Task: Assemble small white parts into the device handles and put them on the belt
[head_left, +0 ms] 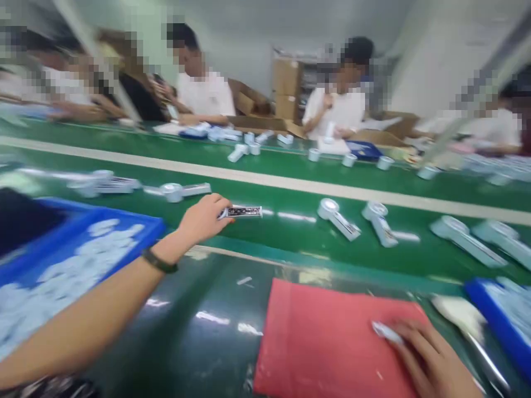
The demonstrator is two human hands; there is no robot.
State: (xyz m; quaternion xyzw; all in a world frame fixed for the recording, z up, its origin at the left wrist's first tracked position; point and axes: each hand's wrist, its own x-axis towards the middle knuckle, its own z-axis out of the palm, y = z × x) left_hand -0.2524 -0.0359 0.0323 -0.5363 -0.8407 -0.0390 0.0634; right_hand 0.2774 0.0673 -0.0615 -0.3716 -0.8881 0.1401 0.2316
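The left hand (pixel 203 218) reaches out beyond the red mat (pixel 327 342) and grasps a dark circuit strip (pixel 243 211) over the green conveyor belt (pixel 290 232). The right hand (pixel 431 359) rests on the mat's near right corner, fingers pinching a small white part (pixel 385 331).

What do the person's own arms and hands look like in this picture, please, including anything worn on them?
Both arms are bare, with no sleeves or gloves in view. The left hand has a thin dark band around its wrist, like a bracelet or slim watch strap. The right hand shows no ring or band that can be made out; motion blur hides finer marks.
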